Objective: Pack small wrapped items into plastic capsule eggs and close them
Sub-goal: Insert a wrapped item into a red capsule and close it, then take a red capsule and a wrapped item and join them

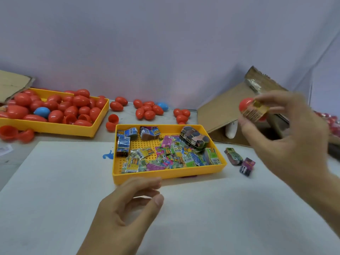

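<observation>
My right hand [287, 133] is raised at the right and pinches a red capsule egg [245, 104] together with a small yellow wrapped item [254, 112] pressed against it. My left hand [127, 208] hovers low in front of the small yellow tray [165, 174], fingers loosely curved, holding nothing. That tray holds several colourful wrapped items [171, 155] and small bundles. Behind it lie loose red eggs [147, 111] and one blue egg [162, 106].
A larger yellow tray [55, 126] at the back left is full of red eggs, with open egg halves [8, 132] beside it. Two small bundles [239, 159] lie right of the small tray. A tilted cardboard box [230, 109] stands at the back right. A white sheet [55, 181] covers the table.
</observation>
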{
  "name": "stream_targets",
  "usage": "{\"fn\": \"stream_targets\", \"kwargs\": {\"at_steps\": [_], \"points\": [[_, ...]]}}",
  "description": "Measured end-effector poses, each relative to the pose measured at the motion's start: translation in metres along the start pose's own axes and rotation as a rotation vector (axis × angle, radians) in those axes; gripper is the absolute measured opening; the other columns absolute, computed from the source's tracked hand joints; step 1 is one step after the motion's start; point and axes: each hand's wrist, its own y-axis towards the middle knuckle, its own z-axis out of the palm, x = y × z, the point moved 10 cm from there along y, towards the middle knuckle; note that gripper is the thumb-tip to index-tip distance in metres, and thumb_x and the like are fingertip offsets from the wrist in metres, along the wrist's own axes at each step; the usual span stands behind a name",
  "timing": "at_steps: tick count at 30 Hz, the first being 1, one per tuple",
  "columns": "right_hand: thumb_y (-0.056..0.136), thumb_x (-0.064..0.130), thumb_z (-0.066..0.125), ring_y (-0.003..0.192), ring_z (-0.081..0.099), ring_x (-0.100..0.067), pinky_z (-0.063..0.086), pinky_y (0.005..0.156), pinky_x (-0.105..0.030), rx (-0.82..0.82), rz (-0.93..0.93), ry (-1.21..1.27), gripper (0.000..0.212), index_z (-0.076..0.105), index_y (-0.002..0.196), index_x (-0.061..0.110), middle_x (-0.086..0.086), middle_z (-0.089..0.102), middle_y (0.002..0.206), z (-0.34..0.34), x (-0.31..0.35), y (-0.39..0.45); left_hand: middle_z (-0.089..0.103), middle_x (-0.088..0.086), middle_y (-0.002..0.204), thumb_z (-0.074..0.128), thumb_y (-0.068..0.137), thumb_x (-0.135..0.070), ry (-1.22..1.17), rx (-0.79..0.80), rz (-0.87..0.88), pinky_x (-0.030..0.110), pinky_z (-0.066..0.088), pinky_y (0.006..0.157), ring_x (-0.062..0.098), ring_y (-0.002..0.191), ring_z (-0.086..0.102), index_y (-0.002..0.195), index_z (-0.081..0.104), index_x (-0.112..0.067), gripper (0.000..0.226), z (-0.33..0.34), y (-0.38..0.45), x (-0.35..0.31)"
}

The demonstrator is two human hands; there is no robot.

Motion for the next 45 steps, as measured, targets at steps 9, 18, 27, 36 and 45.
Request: {"fn": "stream_targets", "kwargs": {"at_steps": [9,18,27,36,45], "points": [[0.08,0.045,0.067,0.128,0.045,-0.019,0.038,0.108,-0.046,0.035,0.576,-0.247,0.072,0.039,0.142,0.023,0.0,0.049,0.139,-0.047,-0.122,0.06,0.075,0.007,0.074,0.075,0.057,-0.022,0.053,0.016,-0.067,0.016,0.056,0.066,0.016,0.069,0.072,0.07,0.077,-0.029,0.015,0.002,0.0,0.003],[0.087,0.013,0.073,0.046,0.051,-0.011,0.036,0.044,-0.015,0.489,0.975,0.926,0.023,0.065,0.107,0.023,-0.005,0.068,0.073,0.132,0.017,-0.13,0.071,0.004,0.071,0.08,0.078,-0.012,0.178,-0.033,0.075,0.019,0.056,0.062,0.016,0.065,0.07,0.072,0.075,-0.026,0.016,-0.013,0.007,-0.019],[0.089,0.023,0.068,0.059,0.058,-0.01,0.043,0.057,-0.016,0.606,0.792,0.961,0.021,0.065,0.106,0.035,0.0,0.061,0.064,0.155,0.039,-0.143,0.07,-0.011,0.081,0.069,0.09,-0.015,0.302,-0.582,0.17,0.023,0.056,0.069,0.01,0.081,0.065,0.089,0.071,-0.033,0.018,-0.145,0.067,-0.046],[0.092,0.024,0.066,0.059,0.056,-0.012,0.045,0.057,-0.015,0.632,0.809,1.058,0.017,0.063,0.103,0.036,0.005,0.059,0.062,0.159,0.04,-0.146,0.064,0.017,0.125,0.058,0.096,-0.017,1.292,-0.157,-0.16,0.03,0.043,0.078,0.026,0.095,0.058,0.131,0.063,-0.014,0.035,-0.131,0.214,-0.009],[0.093,0.025,0.064,0.064,0.055,-0.031,0.043,0.058,-0.021,0.655,0.766,1.063,0.011,0.062,0.1,0.034,0.01,0.055,0.06,0.158,0.042,-0.142,0.066,0.021,0.097,0.077,0.084,-0.019,1.318,-0.293,0.114,0.038,0.041,0.074,0.036,0.088,0.059,0.092,0.07,-0.006,0.017,-0.143,0.206,-0.026]]}}
